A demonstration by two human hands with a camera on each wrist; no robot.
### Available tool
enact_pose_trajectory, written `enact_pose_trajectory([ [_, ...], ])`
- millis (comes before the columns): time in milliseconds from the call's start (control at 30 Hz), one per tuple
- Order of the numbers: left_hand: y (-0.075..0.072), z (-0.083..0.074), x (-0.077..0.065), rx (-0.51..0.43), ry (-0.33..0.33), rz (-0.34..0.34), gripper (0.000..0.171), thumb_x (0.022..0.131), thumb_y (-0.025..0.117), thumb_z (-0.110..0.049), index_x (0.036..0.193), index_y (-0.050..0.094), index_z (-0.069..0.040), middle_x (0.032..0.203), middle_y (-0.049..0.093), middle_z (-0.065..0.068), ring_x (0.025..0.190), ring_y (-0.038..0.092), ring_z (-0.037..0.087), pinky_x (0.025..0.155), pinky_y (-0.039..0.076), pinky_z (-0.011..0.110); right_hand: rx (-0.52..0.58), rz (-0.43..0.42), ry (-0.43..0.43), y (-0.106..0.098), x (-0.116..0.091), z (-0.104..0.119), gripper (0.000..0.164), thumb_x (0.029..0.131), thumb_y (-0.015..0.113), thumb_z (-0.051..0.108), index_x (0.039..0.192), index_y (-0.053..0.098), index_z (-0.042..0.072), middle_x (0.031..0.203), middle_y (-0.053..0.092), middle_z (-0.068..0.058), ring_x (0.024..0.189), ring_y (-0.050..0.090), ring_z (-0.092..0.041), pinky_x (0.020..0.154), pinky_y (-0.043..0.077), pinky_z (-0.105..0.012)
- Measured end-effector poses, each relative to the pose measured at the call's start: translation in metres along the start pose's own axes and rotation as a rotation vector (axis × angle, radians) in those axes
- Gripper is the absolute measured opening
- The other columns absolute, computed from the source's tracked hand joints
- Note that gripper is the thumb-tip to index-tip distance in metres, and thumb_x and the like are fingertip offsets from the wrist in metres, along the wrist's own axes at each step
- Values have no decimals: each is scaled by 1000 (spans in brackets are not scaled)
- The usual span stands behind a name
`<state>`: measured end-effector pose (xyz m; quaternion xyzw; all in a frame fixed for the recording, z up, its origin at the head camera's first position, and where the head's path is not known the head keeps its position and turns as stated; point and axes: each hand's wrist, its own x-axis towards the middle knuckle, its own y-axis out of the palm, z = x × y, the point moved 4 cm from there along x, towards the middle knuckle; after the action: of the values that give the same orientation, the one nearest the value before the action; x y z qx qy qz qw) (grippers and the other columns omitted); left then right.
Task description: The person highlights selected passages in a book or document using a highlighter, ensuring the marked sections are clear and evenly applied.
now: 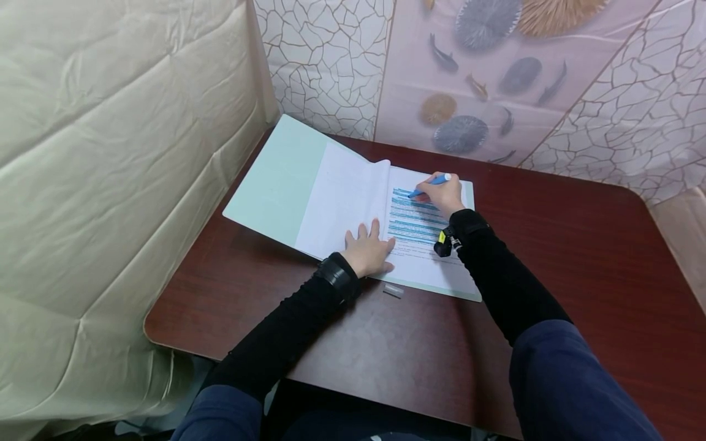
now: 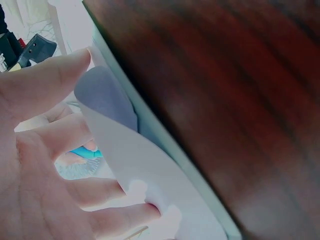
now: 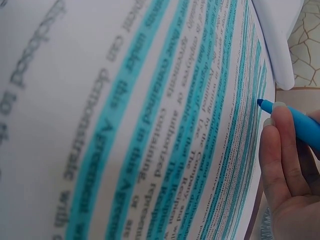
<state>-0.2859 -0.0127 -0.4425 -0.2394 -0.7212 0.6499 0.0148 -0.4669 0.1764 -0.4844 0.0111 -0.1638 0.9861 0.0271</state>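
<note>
A pale green folder (image 1: 276, 184) lies spread on the table, a printed page (image 1: 419, 257) on its right side. Blue highlighter strokes cover many text lines on that page. My right hand (image 1: 445, 195) pinches a blue highlighter (image 1: 437, 180) with a white end. Its dark blue tip meets the upper lines of the page in the right wrist view, where the fingers (image 3: 280, 145) curl around the barrel. My left hand (image 1: 368, 252) rests with spread fingers near the fold, on the turned white sheets (image 1: 342, 190). A curled sheet edge (image 2: 140, 150) shows beside its fingers in the left wrist view.
The brown wooden table (image 1: 573, 263) extends to the right and in front of the folder. A small grey rectangular piece (image 1: 393, 291) lies by the folder's near edge. A cream cloth (image 1: 110, 184) hangs at left, and a patterned wall covering (image 1: 458, 73) stands behind.
</note>
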Motion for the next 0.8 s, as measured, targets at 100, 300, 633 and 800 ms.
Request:
enact_pose_trajectory([
  [100,1,0,0,2,1,0,62,86,52,-47,141,30,-28,150,5,18,133,14,41,101,19,60,11,9,7,-2,-2,3,19,78,69,24,84,58,8,75,66,-6,67,66,-18,68,53,-31],
  [300,1,0,0,3,2,-2,62,86,51,-47,141,30,-27,150,5,19,133,13,42,101,19,61,-35,-4,3,-2,0,-1,19,80,67,25,85,59,8,75,66,-5,67,67,-17,69,53,-30],
  [633,2,0,1,2,-6,8,62,86,52,-47,141,30,-29,150,5,18,133,13,40,101,18,59,-43,-3,-18,-3,-7,9,18,80,67,23,82,59,8,73,66,-6,66,66,-17,67,53,-30],
  [800,1,0,0,4,-2,6,62,86,51,-47,141,30,-28,150,5,19,133,14,41,101,19,60,-30,22,-6,-4,-16,20,14,80,67,20,81,60,7,74,67,-8,65,66,-17,66,53,-29],
])
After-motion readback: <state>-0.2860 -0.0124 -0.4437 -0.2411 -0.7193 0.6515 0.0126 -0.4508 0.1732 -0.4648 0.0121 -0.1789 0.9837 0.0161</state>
